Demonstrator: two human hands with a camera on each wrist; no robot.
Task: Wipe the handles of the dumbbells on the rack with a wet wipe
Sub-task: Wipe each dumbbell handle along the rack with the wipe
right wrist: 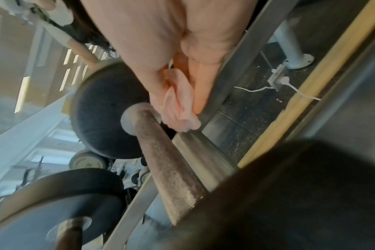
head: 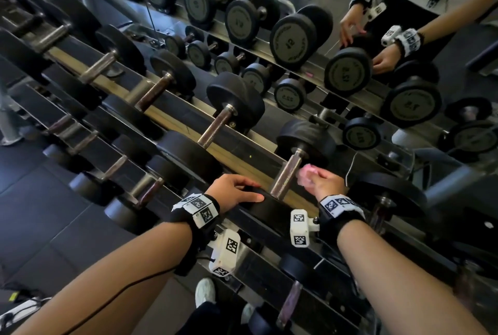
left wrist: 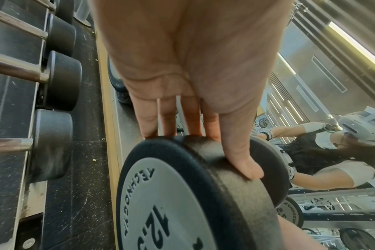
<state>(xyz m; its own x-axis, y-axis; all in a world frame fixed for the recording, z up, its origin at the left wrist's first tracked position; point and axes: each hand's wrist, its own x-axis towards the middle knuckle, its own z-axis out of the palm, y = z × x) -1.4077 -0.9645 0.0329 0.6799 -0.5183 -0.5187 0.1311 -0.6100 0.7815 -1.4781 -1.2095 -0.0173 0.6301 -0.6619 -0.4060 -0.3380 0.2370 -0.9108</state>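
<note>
On the rack's upper tier lies a black dumbbell with a knurled metal handle (head: 286,177) (right wrist: 176,169). My left hand (head: 237,189) (left wrist: 203,118) rests on its near weight head (head: 265,209) (left wrist: 182,194), fingers laid straight over the top and thumb flat on the rim. My right hand (head: 327,182) (right wrist: 161,50) pinches a crumpled pink wet wipe (head: 305,174) (right wrist: 180,108) just right of the handle, near the far weight head (head: 305,140) (right wrist: 105,110). Whether the wipe touches the handle I cannot tell.
Several more dumbbells (head: 226,119) line the upper tier to the left, and smaller ones (head: 134,192) fill the lower tier. A mirror (head: 350,38) behind the rack reflects the dumbbells and a person. A white cable and plug (right wrist: 289,84) lie on the floor behind.
</note>
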